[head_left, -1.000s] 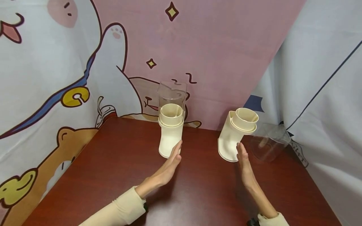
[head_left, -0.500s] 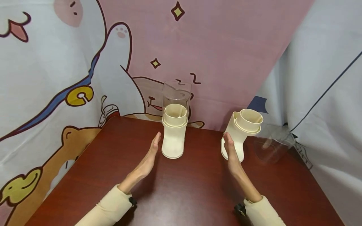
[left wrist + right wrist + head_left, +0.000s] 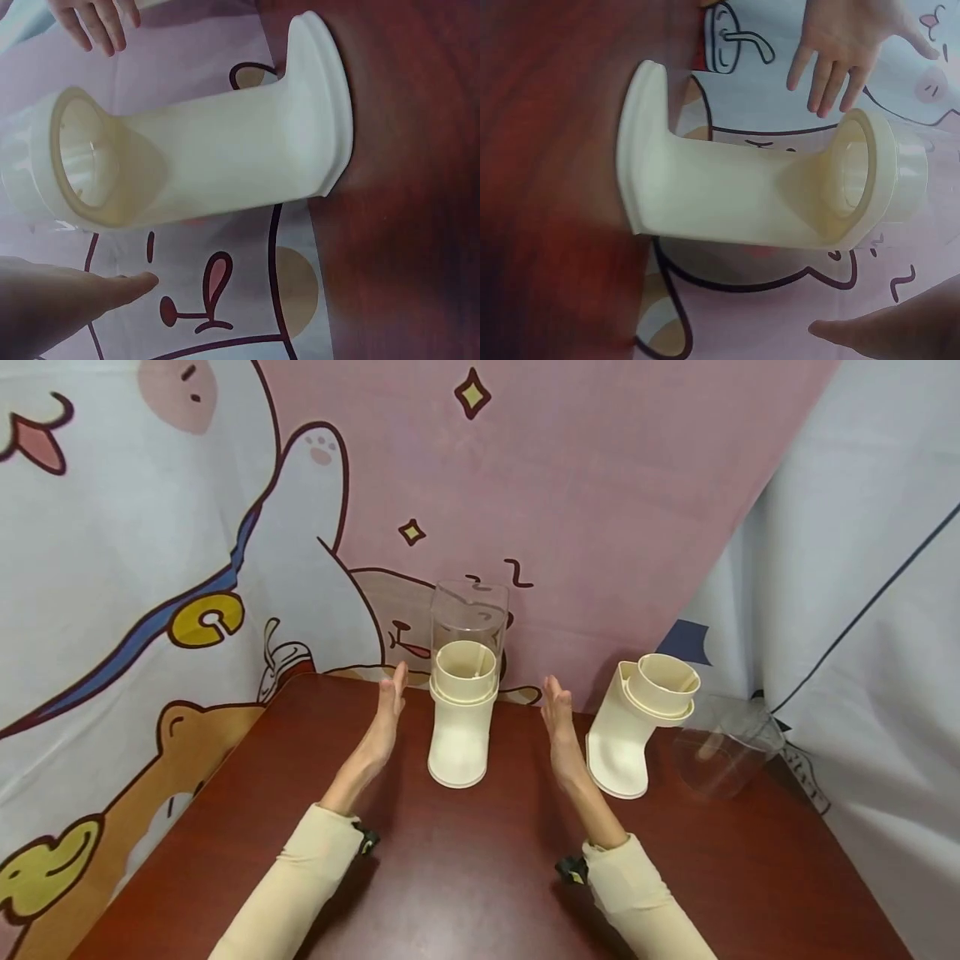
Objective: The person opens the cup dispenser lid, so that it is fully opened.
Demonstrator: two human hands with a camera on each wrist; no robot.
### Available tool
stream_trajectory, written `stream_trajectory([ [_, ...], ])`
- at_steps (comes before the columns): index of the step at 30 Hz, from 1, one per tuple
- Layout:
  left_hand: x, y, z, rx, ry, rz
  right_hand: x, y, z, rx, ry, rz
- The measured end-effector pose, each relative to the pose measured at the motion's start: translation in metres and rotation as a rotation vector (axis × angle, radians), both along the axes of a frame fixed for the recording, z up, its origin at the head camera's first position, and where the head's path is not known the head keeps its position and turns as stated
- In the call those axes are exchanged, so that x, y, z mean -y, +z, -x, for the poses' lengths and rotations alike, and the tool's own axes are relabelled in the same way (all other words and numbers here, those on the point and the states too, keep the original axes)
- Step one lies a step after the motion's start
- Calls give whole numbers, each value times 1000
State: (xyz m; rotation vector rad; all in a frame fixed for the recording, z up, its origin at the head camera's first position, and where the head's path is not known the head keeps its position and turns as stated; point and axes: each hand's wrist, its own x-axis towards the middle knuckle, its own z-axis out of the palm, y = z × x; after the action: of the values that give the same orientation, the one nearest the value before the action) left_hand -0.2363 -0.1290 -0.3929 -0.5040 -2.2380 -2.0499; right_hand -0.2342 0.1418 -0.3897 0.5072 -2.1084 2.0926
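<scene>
A cloth backdrop printed with cartoon animals hangs behind a reddish-brown desk. Towards the desk's far edge, left of its middle, the first cream stand is upright, a clear cylinder around its top ring and rising above it. The person's left hand is to the left of this stand and the right hand to its right, palms facing inward, both apart from it; the fingers of each are straight and slightly parted, holding nothing. Right of the right hand is the second cream stand, and beyond it, near the desk's far right corner, a clear container. Cream sleeves come in over the near edge
</scene>
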Motion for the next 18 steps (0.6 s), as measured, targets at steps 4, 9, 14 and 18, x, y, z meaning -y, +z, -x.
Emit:
stream_trajectory([
  [4,-1,3,10,8,-3,3,13,6,12,15,-5,-5],
  [9,-13,4,19,13,-21,-6,28,10,18,41,14,-47],
  [14,-30,7,22,-13,-22,4,45,14,17,60,65,-74],
  [18,-41,4,22,-49,35,-2,57,11,18,57,91,-83],
])
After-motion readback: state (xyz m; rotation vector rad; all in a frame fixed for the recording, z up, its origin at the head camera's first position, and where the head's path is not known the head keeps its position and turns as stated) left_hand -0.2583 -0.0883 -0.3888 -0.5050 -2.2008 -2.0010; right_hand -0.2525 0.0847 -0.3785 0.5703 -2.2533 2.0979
